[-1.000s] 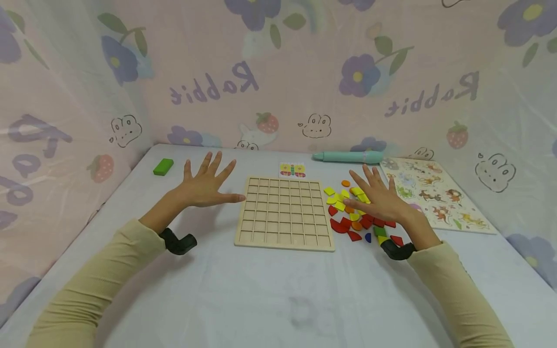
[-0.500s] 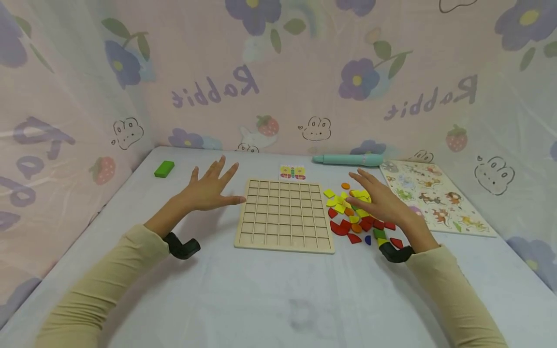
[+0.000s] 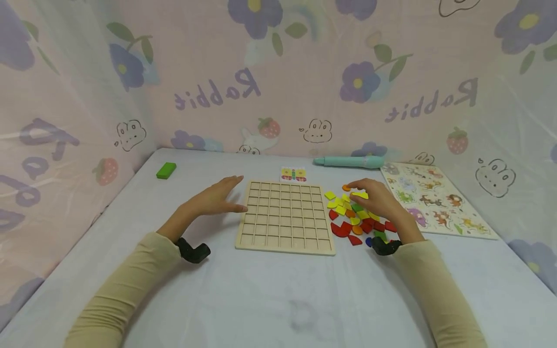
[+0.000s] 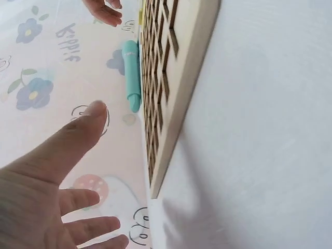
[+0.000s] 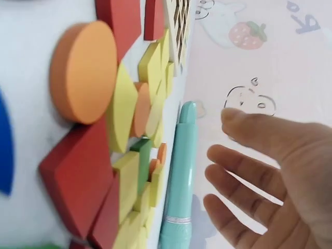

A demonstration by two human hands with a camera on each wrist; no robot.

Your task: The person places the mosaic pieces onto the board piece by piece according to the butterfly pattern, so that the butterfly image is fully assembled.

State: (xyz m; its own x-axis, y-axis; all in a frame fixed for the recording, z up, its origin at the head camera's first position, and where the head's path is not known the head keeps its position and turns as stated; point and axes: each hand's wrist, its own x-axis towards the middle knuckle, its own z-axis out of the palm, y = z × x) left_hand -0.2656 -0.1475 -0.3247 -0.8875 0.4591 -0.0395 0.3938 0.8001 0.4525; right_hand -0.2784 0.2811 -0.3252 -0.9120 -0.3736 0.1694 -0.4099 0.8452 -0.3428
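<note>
A square wooden grid board (image 3: 285, 217) lies mid-table, its shallow cells bare. My left hand (image 3: 213, 197) hovers at the board's left edge, fingers extended and thumb apart, holding nothing. Over the heap of coloured pieces right of the board is my right hand (image 3: 377, 195), its fingers bent loosely and nothing between them. In the right wrist view the heap shows an orange disc (image 5: 85, 72), a red piece (image 5: 80, 179), yellow pieces (image 5: 122, 111) and a green piece (image 5: 142, 161). A small card (image 3: 293, 174) with a butterfly pattern sits behind the board.
A teal pen-shaped thing (image 3: 348, 162) lies at the back of the table. At right is a flat sheet (image 3: 439, 200) with animal pictures. A green block (image 3: 166, 170) rests at the back left. Printed curtains (image 3: 278, 96) enclose the table.
Both hands have lowered a little, from widely spread fingers. The left fingers have come together; the right fingers have bent above the pieces. The board and card stay put.
</note>
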